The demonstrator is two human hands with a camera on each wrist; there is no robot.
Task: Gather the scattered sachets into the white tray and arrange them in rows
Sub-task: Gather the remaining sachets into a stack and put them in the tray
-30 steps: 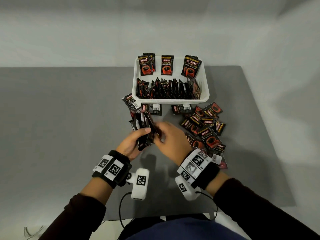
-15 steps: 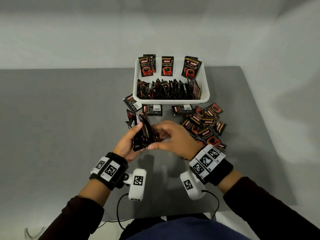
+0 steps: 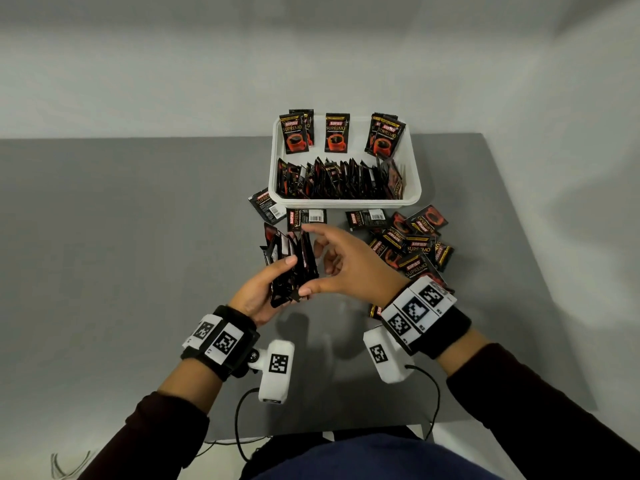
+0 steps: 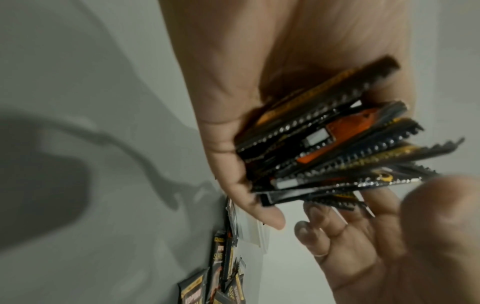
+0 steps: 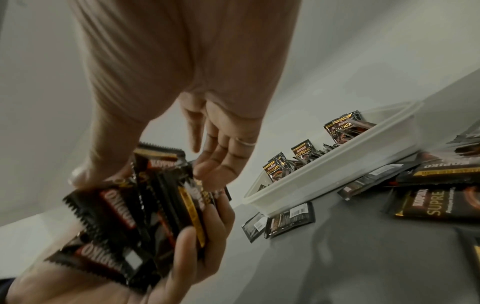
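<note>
My left hand grips a fanned bundle of black and red sachets above the grey table. My right hand spans the bundle, index finger on its far end and thumb on its near end. The left wrist view shows the bundle's serrated edges in my left palm, with the right fingers behind. The white tray stands just beyond, holding a packed row of upright sachets and a few more against its back wall. A loose pile of sachets lies right of my hands.
Three single sachets lie flat along the tray's front: one at its left corner, one near my right index finger, one further right. The table's right edge is near the pile. A cable hangs at the near edge.
My right hand has spread from a close hold at the bundle's side to a wide span along its length. The bundle stands a little higher and more upright in my left hand.
</note>
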